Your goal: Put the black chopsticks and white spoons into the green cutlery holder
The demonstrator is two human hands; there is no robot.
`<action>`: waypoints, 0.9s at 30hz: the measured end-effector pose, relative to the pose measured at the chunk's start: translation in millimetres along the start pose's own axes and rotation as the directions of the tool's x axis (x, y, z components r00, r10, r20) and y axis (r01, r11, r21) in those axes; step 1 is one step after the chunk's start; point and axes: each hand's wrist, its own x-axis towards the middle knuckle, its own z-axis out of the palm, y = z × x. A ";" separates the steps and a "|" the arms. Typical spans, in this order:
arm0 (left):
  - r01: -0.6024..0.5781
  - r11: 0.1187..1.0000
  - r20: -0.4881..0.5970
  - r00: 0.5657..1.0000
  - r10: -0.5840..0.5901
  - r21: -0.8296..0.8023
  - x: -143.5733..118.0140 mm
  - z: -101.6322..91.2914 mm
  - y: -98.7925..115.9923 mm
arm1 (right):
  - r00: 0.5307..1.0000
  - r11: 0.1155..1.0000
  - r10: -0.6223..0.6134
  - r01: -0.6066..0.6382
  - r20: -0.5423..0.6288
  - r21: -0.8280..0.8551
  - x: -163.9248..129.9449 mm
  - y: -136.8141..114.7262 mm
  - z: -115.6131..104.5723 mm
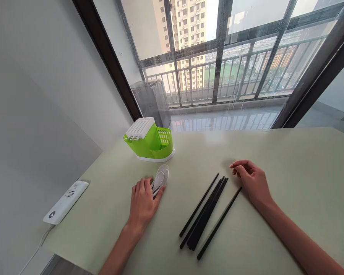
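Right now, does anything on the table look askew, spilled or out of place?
Only slightly: one black chopstick lies apart from the bundle of chopsticks, beside the right hand. The white spoons sit stacked under the left hand. Nothing is spilled.

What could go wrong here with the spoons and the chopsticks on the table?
1. The left hand covers only the handles of the stacked white spoons; the stack might slide apart if lifted loosely.
2. The black chopsticks lie loose and uneven beside the right hand, one apart from the bunch, so a sweep could roll them across the table.
3. The green holder stands near the table's far edge; a push could tip it.
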 end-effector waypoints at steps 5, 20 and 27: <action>-0.046 0.999 0.037 0.998 0.046 0.009 0.6 -5.6 8.6 | 1.000 1.000 0.002 -0.002 0.003 0.000 0.2 -0.2 0.2; -0.007 0.987 0.421 0.904 0.076 -0.163 4.9 -45.7 88.4 | 0.998 0.996 0.007 -0.013 0.067 0.087 1.0 -6.8 -0.1; 0.025 0.918 0.558 0.800 0.218 -0.396 4.1 -60.4 161.9 | 0.937 0.925 0.017 -0.147 0.348 0.351 -9.3 -11.5 -32.4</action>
